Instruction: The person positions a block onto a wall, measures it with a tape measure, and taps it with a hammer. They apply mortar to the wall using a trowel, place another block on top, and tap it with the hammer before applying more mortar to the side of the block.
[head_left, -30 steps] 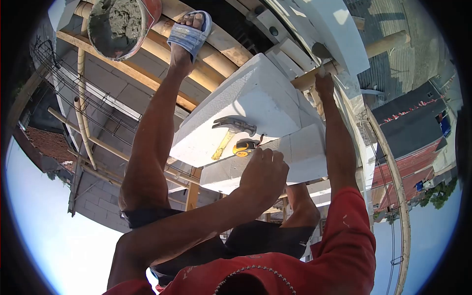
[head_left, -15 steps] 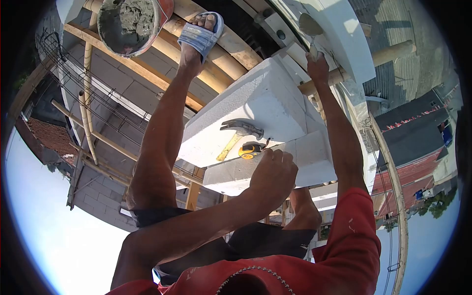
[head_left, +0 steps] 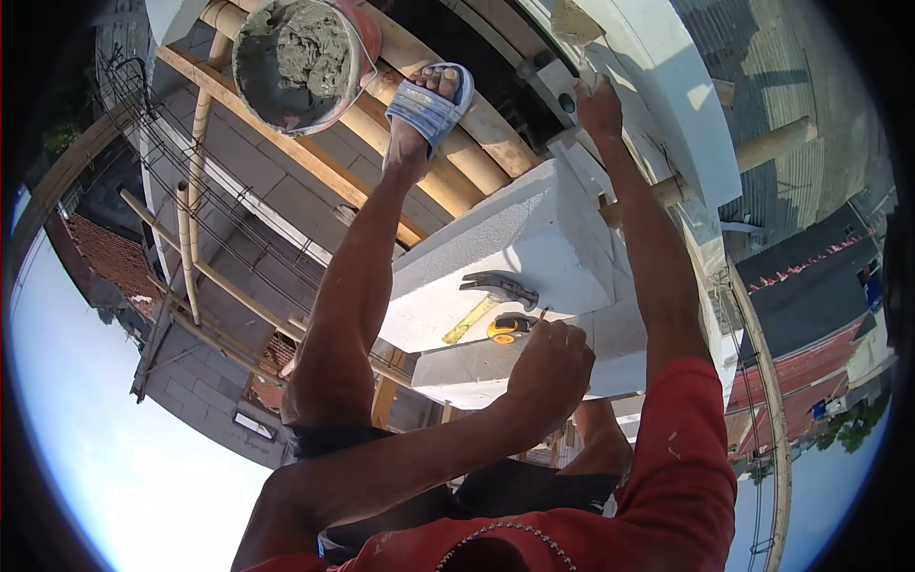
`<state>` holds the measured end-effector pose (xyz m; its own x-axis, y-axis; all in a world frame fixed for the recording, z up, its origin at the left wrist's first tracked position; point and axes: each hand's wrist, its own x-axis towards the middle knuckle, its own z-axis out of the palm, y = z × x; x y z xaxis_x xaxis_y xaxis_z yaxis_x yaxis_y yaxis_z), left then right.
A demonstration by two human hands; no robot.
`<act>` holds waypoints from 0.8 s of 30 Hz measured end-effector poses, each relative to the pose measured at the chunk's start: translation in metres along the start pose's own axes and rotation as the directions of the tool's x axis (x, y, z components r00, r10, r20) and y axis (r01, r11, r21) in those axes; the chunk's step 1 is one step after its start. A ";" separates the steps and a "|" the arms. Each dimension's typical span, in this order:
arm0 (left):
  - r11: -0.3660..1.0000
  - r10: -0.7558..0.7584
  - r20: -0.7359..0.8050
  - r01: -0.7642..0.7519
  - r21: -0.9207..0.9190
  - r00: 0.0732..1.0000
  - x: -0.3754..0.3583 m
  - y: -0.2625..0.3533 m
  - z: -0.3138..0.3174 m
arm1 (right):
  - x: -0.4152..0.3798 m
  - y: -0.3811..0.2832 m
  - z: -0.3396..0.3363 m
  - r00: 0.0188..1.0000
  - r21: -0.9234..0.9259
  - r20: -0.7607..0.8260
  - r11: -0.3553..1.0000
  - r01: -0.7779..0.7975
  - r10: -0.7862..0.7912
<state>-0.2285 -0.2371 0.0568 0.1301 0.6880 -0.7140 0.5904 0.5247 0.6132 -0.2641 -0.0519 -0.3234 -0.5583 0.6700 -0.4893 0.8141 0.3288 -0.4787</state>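
Note:
My right hand (head_left: 599, 112) is closed round the handle of a trowel (head_left: 576, 25), reaching out along the top of a white block wall (head_left: 658, 91). My left hand (head_left: 553, 370) is closed with curled fingers, in front of a white block (head_left: 477, 367); what it pinches, if anything, I cannot make out. Just beyond those fingers lies a yellow and black tape measure (head_left: 511, 328). A claw hammer (head_left: 498, 285) with a yellowish handle rests beside it on a larger white block (head_left: 562, 234).
A bucket (head_left: 367, 38) of wet grey mortar (head_left: 313, 59) stands on bamboo poles (head_left: 457, 143). My sandalled foot (head_left: 426, 112) is braced on the poles. Wire reinforcement (head_left: 214, 181) and bamboo scaffolding (head_left: 193, 243) lie left. A corrugated roof (head_left: 791, 105) is at right.
My right hand has moved farther out along the wall with the trowel. The view has shifted, so the blocks and bucket appear lower and farther right. My left hand remains closed near the tape measure.

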 end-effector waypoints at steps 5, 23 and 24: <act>0.999 -0.030 0.085 0.031 -0.020 0.996 0.002 -0.003 -0.011 | -0.003 -0.010 0.018 0.998 0.185 0.003 0.981 -0.062 0.063; 0.999 -0.031 0.080 0.032 -0.013 0.996 0.005 -0.001 -0.017 | -0.035 -0.029 -0.082 0.872 0.792 0.420 0.368 -0.487 0.250; 0.999 -0.023 0.101 0.027 -0.032 0.995 0.006 -0.002 -0.018 | -0.041 -0.029 -0.083 0.867 0.795 0.424 0.351 -0.495 0.263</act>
<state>-0.2432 -0.2248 0.0578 0.1960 0.6214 -0.7585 0.5681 0.5585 0.6044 -0.2513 -0.0335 -0.2287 -0.3371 0.3852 -0.8591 0.4355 -0.7452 -0.5050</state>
